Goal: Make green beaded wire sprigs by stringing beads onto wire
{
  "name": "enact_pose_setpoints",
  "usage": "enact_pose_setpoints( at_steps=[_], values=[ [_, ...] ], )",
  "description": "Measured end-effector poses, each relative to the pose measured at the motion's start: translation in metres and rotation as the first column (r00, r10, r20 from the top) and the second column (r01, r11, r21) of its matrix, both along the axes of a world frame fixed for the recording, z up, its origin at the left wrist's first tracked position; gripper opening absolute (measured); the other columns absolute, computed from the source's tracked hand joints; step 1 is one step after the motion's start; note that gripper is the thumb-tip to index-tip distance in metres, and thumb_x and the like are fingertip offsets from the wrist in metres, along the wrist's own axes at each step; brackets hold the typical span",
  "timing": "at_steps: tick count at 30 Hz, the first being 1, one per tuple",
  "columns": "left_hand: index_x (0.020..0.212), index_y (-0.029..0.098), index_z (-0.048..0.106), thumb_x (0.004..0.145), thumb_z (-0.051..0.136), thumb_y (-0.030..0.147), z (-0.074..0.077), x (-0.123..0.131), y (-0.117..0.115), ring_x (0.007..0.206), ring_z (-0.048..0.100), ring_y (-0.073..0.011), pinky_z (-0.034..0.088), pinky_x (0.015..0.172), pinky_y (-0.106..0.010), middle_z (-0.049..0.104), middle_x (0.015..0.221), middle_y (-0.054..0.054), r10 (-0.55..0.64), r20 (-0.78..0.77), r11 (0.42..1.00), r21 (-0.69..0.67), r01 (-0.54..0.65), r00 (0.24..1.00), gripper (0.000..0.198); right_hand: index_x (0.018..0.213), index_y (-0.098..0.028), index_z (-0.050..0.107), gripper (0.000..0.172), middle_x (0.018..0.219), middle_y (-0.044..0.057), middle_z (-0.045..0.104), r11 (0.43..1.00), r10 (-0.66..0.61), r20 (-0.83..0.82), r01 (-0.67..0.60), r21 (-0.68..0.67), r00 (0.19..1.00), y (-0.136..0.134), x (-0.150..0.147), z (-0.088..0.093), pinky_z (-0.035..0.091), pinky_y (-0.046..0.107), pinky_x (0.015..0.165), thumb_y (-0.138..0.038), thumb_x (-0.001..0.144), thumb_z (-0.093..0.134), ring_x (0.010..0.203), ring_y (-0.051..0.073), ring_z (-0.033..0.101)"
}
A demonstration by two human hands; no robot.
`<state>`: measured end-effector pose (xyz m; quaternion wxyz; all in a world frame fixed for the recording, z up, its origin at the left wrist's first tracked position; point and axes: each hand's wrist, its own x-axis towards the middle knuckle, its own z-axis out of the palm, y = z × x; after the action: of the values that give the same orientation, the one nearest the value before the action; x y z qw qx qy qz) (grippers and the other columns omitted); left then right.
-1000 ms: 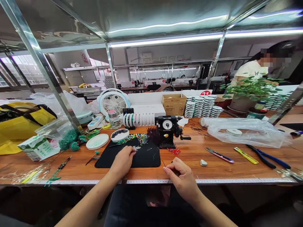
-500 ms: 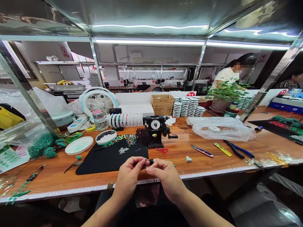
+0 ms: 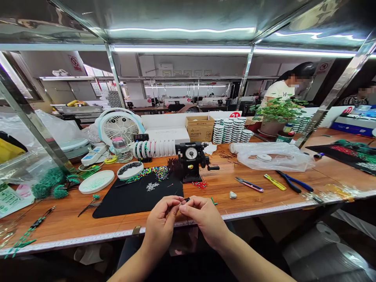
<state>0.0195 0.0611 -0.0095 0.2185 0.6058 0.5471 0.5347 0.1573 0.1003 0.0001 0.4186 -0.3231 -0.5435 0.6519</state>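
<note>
Both hands meet above the near table edge, fingertips almost touching. My left hand (image 3: 161,216) is pinched closed at one end of a small black piece (image 3: 186,200). My right hand (image 3: 208,219) pinches that same piece from the other side. Fingers cover most of it, so its exact kind does not show. Just beyond the hands lies a black mat (image 3: 129,201) with silver beads (image 3: 152,186) and multicoloured beads (image 3: 160,172). Behind the hands stands a black hand-cranked winding machine (image 3: 191,160) with a dial, beside a row of white spools (image 3: 158,148).
Scissors-like snips (image 3: 249,184), a yellow cutter (image 3: 275,182) and blue-handled pliers (image 3: 293,183) lie to the right. A white dish (image 3: 96,182) and a fan (image 3: 120,127) are on the left. Metal posts (image 3: 335,92) frame the bench. A person (image 3: 280,88) works behind a potted plant (image 3: 273,115).
The camera view has shifted slightly, moving the bench a little left in the picture. The small black piece now sits more tilted between the fingertips, and both hands still pinch it.
</note>
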Motion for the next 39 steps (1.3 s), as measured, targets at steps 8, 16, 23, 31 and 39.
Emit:
enact_pose_setpoints(
  at_steps=[8, 16, 23, 31, 39],
  values=[
    [0.091, 0.024, 0.063, 0.087, 0.046, 0.020, 0.002, 0.002, 0.002, 0.095, 0.060, -0.0169, 0.045, 0.086, -0.030, 0.067, 0.102, -0.002, -0.060, -0.223, 0.998, -0.012, 0.059, 0.973, 0.018, 0.077, -0.015, 0.070, 0.018, 0.076, 0.003, 0.066, 0.998, -0.068, -0.076, 0.069, 0.004, 0.995, 0.004, -0.001, -0.005, 0.042, 0.026, 0.065, -0.030, 0.068, 0.072, 0.070, 0.014, 0.056],
    [0.082, 0.020, 0.061, 0.085, 0.051, 0.023, 0.004, 0.013, 0.016, 0.088, 0.059, -0.0164, 0.046, 0.080, -0.028, 0.064, 0.092, -0.003, -0.120, -0.044, 0.993, 0.013, 0.121, 0.992, 0.011, 0.074, -0.016, 0.067, 0.013, 0.069, -0.001, 0.063, 0.972, -0.185, -0.382, 0.111, -0.208, 0.906, 0.005, -0.005, -0.016, 0.040, 0.021, 0.058, -0.025, 0.066, 0.074, 0.061, 0.009, 0.052],
    [0.077, 0.019, 0.061, 0.082, 0.055, 0.022, 0.000, 0.015, 0.024, 0.085, 0.059, -0.0166, 0.046, 0.077, -0.029, 0.064, 0.089, -0.004, -0.088, -0.082, 0.995, 0.050, 0.092, 0.993, 0.009, 0.071, -0.016, 0.067, 0.013, 0.081, -0.001, 0.062, 0.946, -0.319, -0.392, 0.266, -0.185, 0.863, 0.019, 0.004, -0.018, 0.042, 0.018, 0.063, -0.024, 0.065, 0.076, 0.071, 0.008, 0.053],
    [0.078, 0.019, 0.065, 0.081, 0.055, 0.026, -0.004, 0.012, 0.029, 0.083, 0.062, -0.0182, 0.048, 0.078, -0.031, 0.068, 0.087, -0.005, -0.065, -0.116, 0.996, -0.070, 0.057, 0.991, 0.013, 0.070, -0.017, 0.062, 0.019, 0.079, 0.001, 0.066, 0.936, -0.305, -0.580, 0.127, -0.327, 0.756, 0.040, 0.019, -0.019, 0.051, 0.024, 0.070, -0.020, 0.062, 0.079, 0.074, 0.011, 0.061],
    [0.075, 0.018, 0.065, 0.082, 0.052, 0.025, -0.003, 0.012, 0.028, 0.078, 0.063, -0.0184, 0.049, 0.074, -0.031, 0.069, 0.083, -0.005, -0.067, -0.198, 0.996, -0.075, 0.054, 0.978, 0.016, 0.080, -0.018, 0.059, 0.010, 0.069, 0.000, 0.060, 0.886, -0.318, -0.033, 0.309, 0.347, 0.948, 0.041, 0.031, -0.018, 0.045, 0.028, 0.068, -0.027, 0.083, 0.056, 0.067, 0.014, 0.056]
  ],
)
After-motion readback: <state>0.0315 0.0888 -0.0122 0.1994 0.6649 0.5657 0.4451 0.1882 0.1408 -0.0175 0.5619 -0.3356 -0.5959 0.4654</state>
